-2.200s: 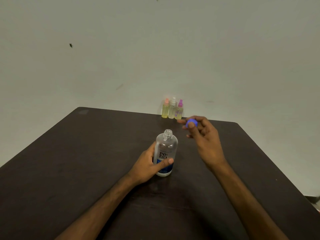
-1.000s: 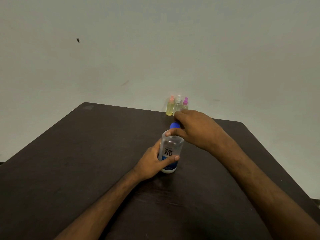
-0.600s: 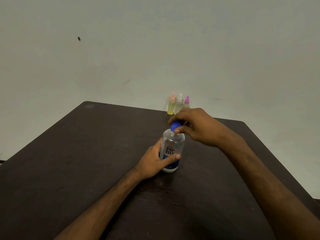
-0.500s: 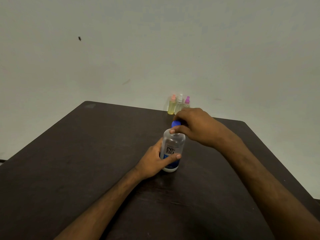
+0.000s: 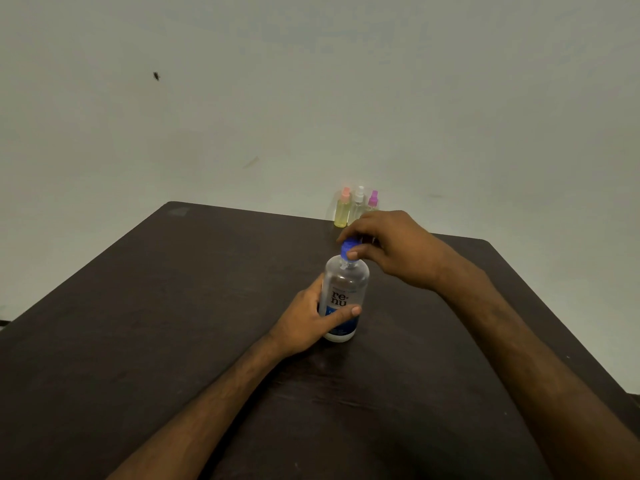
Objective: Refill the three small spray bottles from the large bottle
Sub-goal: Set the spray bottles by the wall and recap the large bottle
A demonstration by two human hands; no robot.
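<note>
Blue cap (image 5: 347, 248) was pinched by the right hand (image 5: 398, 252); the big bottle (image 5: 344, 289), gripped by the left hand (image 5: 308, 323), needed to be held steady and upright.

One wide-angle camera rides on my head, facing forward and tilted down. It looks along the dark table (image 5: 121, 341) from my near edge, close above it, with the pale wall (image 5: 311, 98) filling the upper half.
</note>
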